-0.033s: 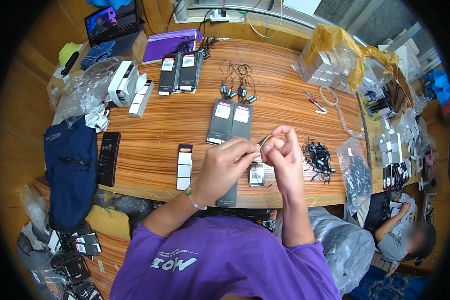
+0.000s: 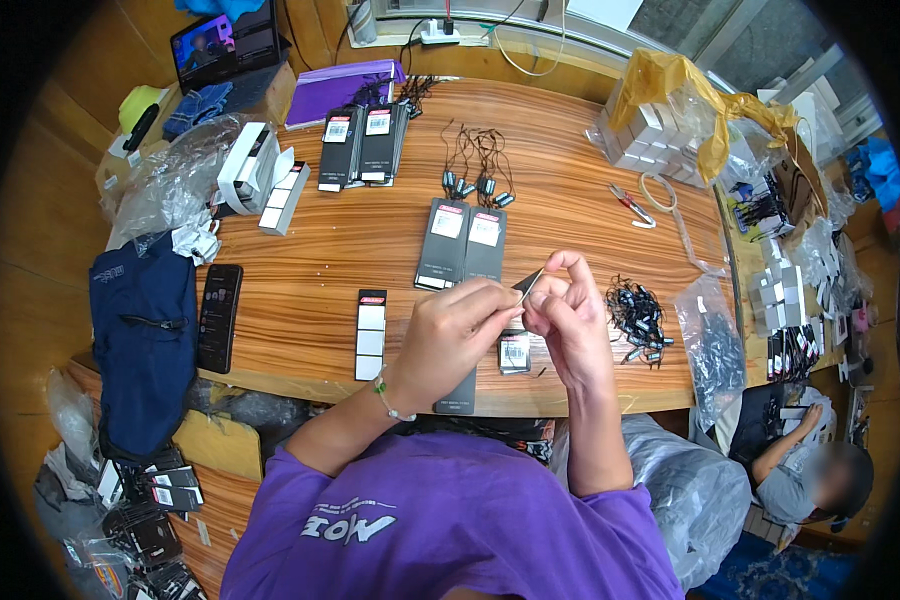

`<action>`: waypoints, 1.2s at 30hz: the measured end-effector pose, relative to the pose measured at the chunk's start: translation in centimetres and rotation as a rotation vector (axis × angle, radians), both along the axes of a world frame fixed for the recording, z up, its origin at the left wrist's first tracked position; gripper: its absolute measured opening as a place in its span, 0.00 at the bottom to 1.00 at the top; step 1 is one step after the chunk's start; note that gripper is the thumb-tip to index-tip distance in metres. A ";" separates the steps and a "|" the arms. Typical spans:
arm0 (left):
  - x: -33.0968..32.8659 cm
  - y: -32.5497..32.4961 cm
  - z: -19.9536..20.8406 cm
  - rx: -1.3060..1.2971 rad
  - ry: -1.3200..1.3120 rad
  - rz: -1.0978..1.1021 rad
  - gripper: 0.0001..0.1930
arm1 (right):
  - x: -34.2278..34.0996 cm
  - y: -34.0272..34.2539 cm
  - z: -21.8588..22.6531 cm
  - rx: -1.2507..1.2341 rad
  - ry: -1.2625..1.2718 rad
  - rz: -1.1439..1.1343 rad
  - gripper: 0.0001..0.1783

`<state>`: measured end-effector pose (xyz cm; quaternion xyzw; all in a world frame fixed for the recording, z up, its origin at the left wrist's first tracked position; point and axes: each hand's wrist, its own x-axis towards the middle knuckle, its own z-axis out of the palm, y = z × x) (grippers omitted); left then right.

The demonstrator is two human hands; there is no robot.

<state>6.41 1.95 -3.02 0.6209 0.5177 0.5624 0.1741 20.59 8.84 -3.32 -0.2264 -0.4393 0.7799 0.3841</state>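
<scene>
Over the table's near edge my hands meet, pinching a thin dark card that looks like a hang tag, tilted edge-on. My left hand grips it with thumb and fingers. From the other side my right hand pinches it with curled fingers. Below them lies a small tag with a white barcode label. Just beyond my hands are two stacks of grey hang tags, with black cords stretching away from them. Under my left wrist, another dark tag is partly covered.
A pile of black cords lies to the right, beside a clear plastic bag. A label strip and a phone lie left. Farther off are more tag stacks, white boxes and scissors. A person sits at right.
The held card has turned slightly, showing more of its dark face. A thin black cord by the small labelled tag has mostly gone from view. My hands have barely shifted.
</scene>
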 end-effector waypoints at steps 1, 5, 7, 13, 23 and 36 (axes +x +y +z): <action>0.0 0.0 0.0 -0.016 -0.003 -0.006 0.04 | -0.1 -0.1 0.1 0.033 -0.027 -0.033 0.16; 0.0 0.2 -0.2 -0.065 -0.084 -0.044 0.04 | -0.8 -1.2 0.7 0.324 -0.241 -0.197 0.17; 0.0 0.5 -0.3 -0.071 -0.131 -0.060 0.04 | -0.6 -1.0 0.6 0.535 -0.411 -0.224 0.17; -0.9 0.4 0.6 -0.032 -0.052 -0.059 0.06 | 0.8 0.2 2.6 0.834 -0.690 -0.296 0.13; -1.1 0.9 0.8 0.190 0.212 -0.060 0.08 | 1.3 1.1 1.5 0.315 -0.260 -0.016 0.04; -1.4 0.8 1.6 -0.015 -0.111 -0.130 0.06 | -0.1 2.8 4.5 0.146 0.455 -0.188 0.07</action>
